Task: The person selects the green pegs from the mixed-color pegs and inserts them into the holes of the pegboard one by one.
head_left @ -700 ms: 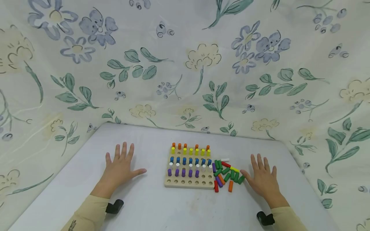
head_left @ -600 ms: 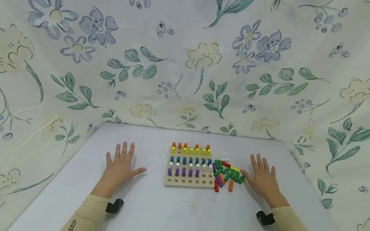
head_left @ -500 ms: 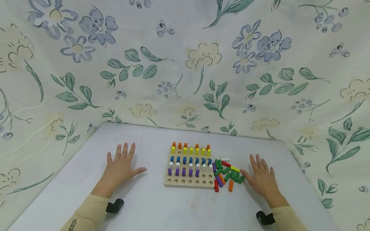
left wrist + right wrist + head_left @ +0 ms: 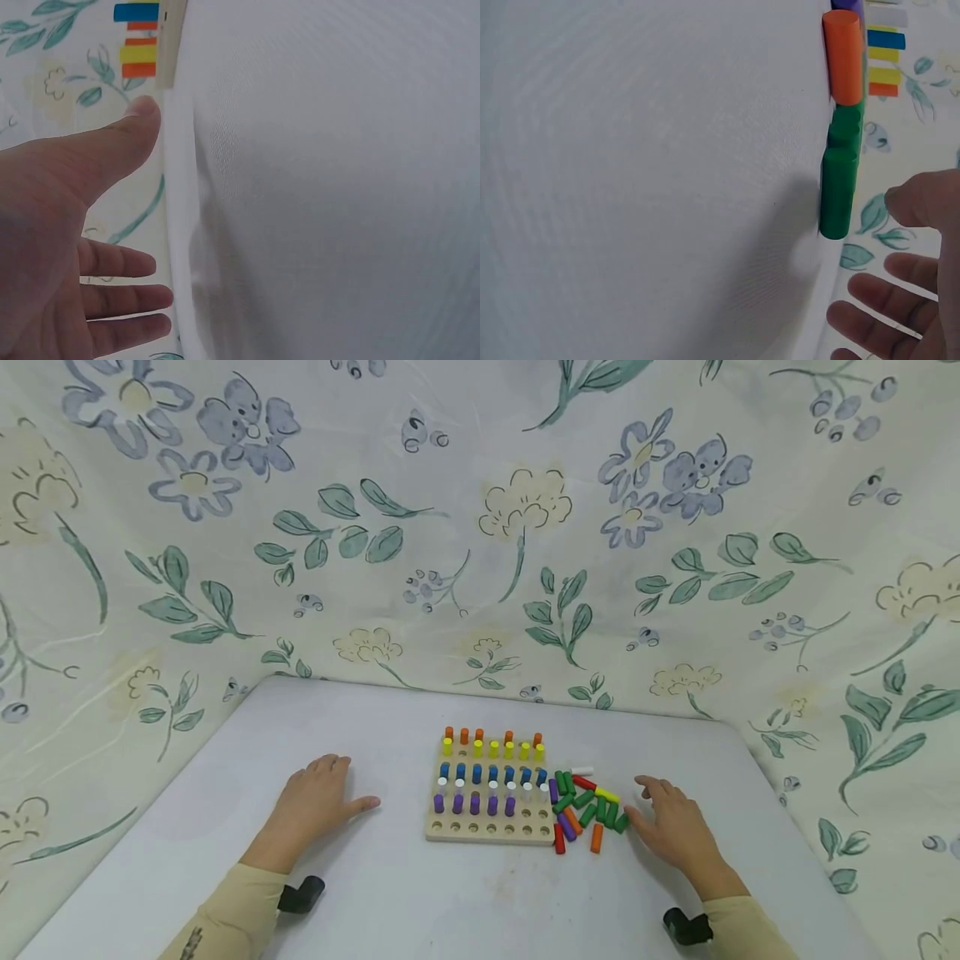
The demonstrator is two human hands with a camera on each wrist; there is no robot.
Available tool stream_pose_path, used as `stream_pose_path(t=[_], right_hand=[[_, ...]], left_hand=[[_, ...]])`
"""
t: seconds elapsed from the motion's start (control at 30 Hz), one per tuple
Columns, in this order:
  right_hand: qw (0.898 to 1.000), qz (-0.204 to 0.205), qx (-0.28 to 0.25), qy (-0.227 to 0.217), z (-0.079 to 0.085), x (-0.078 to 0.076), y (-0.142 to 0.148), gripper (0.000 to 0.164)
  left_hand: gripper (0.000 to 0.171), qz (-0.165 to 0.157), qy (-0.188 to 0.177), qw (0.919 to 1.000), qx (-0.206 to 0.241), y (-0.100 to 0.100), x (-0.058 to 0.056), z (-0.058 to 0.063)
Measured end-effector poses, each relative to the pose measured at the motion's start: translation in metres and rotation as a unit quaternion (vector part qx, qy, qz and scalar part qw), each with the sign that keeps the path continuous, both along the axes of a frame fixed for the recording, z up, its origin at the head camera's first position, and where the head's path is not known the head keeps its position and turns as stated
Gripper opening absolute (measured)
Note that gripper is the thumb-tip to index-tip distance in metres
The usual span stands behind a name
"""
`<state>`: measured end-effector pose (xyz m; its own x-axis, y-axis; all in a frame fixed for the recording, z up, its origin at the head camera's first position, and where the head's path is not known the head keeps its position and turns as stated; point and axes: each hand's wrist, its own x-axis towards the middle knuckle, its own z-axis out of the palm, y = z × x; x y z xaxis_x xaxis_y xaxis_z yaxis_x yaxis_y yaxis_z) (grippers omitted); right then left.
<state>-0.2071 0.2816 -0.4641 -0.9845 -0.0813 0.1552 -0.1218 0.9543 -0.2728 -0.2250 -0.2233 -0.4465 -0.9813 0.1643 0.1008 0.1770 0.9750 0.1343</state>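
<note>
A wooden pegboard stands mid-table with rows of orange, yellow, blue, white and purple pegs; its front row of holes is bare. Loose pegs lie in a heap against its right side, among them green pegs, a red peg and an orange peg. To the left of the board is my left hand, holding nothing, thumb pointing toward the board. My right hand holds nothing either; its thumb is close to the nearest green peg. Both hands have loosely bent fingers.
The white table reaches back to a floral-patterned cloth hanging behind and at the sides. Black wrist mounts sit by both sleeves. A white peg lies at the back of the heap.
The fingers of both hands went from straight and spread to loosely bent. Board and pegs stay in place; the head view shifted slightly.
</note>
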Motion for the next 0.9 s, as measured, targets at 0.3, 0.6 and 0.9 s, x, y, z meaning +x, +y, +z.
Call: stream_pose_path(t=[0.3, 0.6, 0.9], right_hand=[[0.998, 0.026, -0.019, -0.051, 0.002, 0.002, -0.005, 0.058], [0.997, 0.041, -0.014, -0.064, 0.000, 0.001, -0.007, 0.068], [0.997, 0.037, -0.013, -0.063, 0.000, 0.002, -0.008, 0.067]], left_hand=[[0.067, -0.016, -0.037, 0.9991, 0.013, 0.003, -0.002, -0.001], [0.060, -0.031, -0.058, 0.9975, 0.025, 0.013, 0.002, -0.001], [0.065, -0.023, -0.073, 0.9967, 0.028, 0.021, 0.002, -0.004]])
